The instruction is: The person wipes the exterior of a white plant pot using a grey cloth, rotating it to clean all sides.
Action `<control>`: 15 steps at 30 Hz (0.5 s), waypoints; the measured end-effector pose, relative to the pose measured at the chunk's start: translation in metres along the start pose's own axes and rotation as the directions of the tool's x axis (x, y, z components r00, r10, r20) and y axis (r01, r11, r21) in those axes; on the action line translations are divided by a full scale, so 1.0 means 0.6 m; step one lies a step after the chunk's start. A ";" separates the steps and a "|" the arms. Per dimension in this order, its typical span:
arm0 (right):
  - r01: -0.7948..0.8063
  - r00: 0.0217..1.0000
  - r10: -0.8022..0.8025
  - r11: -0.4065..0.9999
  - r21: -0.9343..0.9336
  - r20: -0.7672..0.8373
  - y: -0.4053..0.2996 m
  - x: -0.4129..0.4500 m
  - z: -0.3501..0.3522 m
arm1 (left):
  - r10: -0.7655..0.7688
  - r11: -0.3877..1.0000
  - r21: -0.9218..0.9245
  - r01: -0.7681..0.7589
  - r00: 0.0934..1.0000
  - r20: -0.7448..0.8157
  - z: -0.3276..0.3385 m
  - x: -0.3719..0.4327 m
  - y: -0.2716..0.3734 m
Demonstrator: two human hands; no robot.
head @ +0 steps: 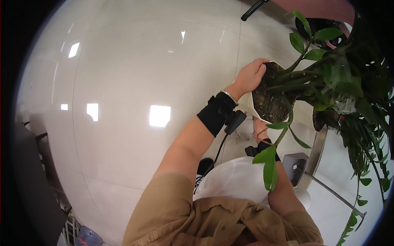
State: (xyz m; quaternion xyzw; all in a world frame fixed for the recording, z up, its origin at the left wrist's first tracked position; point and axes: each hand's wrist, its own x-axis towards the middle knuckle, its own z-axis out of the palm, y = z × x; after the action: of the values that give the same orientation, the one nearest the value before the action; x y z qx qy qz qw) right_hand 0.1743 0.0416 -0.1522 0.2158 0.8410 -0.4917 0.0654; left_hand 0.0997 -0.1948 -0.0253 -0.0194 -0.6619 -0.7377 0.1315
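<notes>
A white, angular plant pot filled with dark soil stands before me, holding a ZZ plant whose thick stems lean to the right. My left hand grips its far left rim, fingers curled over the edge. Low beside the near side of the pot is my right hand, its fingers mostly hidden by the pot. A greyish-white item, perhaps a cloth, lies against or in that hand; I cannot tell which. Clear plastic film is caught among the leaves.
Another planter adjoins on the right, with trailing foliage. A grey dustpan and a thin metal rod are near my right arm. Glossy floor tiles extend left. A black leg and pink object stand ahead.
</notes>
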 end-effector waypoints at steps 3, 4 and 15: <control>0.031 0.997 -0.032 0.999 0.019 0.075 -0.030 0.022 -0.008 | -0.025 1.000 0.004 0.025 1.000 -0.004 -0.009 -0.008 0.008; 0.049 0.994 -0.050 0.999 0.014 0.098 -0.041 0.030 -0.008 | -0.031 0.999 0.007 0.032 0.999 -0.014 -0.011 -0.012 0.009; 0.199 0.934 -0.125 0.960 -0.197 0.334 -0.113 0.081 -0.026 | 0.125 0.985 0.142 -0.099 0.974 -0.189 -0.013 -0.075 0.015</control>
State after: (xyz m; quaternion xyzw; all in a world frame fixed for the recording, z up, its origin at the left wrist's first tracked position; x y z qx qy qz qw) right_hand 0.1034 0.0406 -0.1058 0.0542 0.8852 -0.4240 0.1833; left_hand 0.1464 -0.1956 -0.0264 0.0254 -0.6906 -0.6821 0.2389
